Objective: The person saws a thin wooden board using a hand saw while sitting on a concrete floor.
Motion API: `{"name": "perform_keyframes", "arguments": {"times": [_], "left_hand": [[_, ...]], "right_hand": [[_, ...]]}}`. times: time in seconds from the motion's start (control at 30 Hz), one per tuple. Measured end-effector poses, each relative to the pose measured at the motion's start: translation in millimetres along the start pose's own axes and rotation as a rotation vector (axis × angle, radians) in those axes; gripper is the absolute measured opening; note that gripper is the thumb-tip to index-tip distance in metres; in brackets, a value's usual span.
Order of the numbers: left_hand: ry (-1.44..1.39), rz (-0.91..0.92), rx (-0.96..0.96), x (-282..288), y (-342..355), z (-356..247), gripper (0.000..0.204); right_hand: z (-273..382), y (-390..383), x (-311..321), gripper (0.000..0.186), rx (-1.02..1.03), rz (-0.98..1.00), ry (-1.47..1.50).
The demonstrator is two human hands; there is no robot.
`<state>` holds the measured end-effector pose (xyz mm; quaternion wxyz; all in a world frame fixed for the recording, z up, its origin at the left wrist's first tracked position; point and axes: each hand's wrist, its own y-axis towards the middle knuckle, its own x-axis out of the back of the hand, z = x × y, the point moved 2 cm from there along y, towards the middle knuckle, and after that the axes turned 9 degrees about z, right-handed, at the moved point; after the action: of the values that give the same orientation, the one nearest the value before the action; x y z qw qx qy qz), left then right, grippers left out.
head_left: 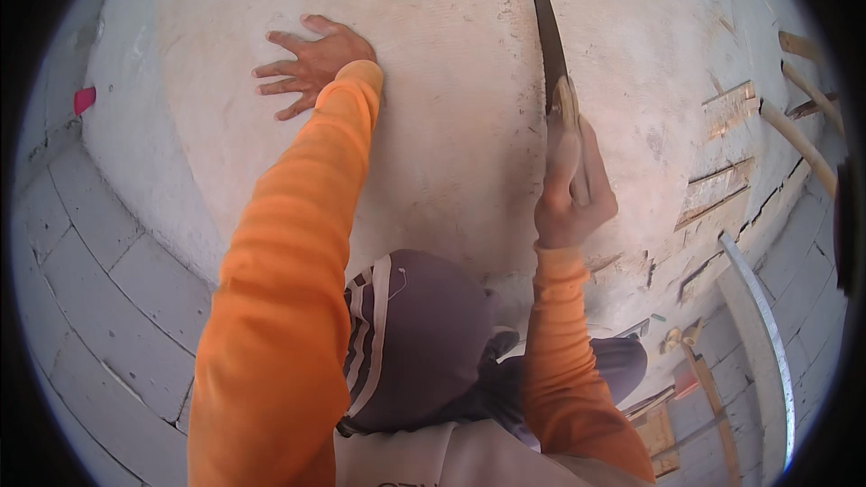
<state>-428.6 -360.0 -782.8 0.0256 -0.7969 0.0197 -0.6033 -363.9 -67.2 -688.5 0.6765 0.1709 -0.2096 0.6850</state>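
Observation:
My left hand [317, 66] lies flat on a large pale slab [442, 144], fingers spread and pointing left, with nothing in it. To its right, my right hand [575, 189] is closed round the wooden handle of a handsaw [550, 36]. The saw's long dark blade runs away from me, narrowing toward the top of the view, and stands close to edge-on to the slab. I cannot tell how deep the blade sits in the slab. Orange sleeves cover both forearms. The right hand is slightly blurred.
My bent knee [433, 334] presses near the slab's close edge. At the far right several wooden tool handles [798, 144] stick out beside slots in the slab. A long metal-edged bar [762, 334] leans lower right. A pink object [84, 100] sits at the left edge, above grey floor tiles [108, 280].

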Motion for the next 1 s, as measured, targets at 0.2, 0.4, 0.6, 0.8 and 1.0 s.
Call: {"name": "perform_keyframes", "arguments": {"times": [0.2,0.4,0.6,0.8,1.0], "left_hand": [[-0.019,0.002,-0.007,-2.2,1.2,-1.3,0.066],[0.008,0.013,0.007,-0.5,0.4,-1.0,0.065],[-0.02,0.017,-0.002,3.4,-1.2,-2.1,0.065],[0.037,0.11,-0.002,7.2,-2.5,-0.6,0.066],[0.041,0.097,-0.017,7.0,-2.2,0.2,0.066]], "right_hand": [[2.5,-52.5,34.3,0.031,-0.029,0.016,-0.041],[-2.6,-55.4,31.2,0.031,-0.087,0.039,-0.047],[9.3,38.2,-12.0,0.033,0.038,0.01,0.099],[6.0,53.8,-5.6,0.042,0.072,0.157,0.108],[31.7,59.9,33.4,0.049,0.225,0.476,-0.274]]}}
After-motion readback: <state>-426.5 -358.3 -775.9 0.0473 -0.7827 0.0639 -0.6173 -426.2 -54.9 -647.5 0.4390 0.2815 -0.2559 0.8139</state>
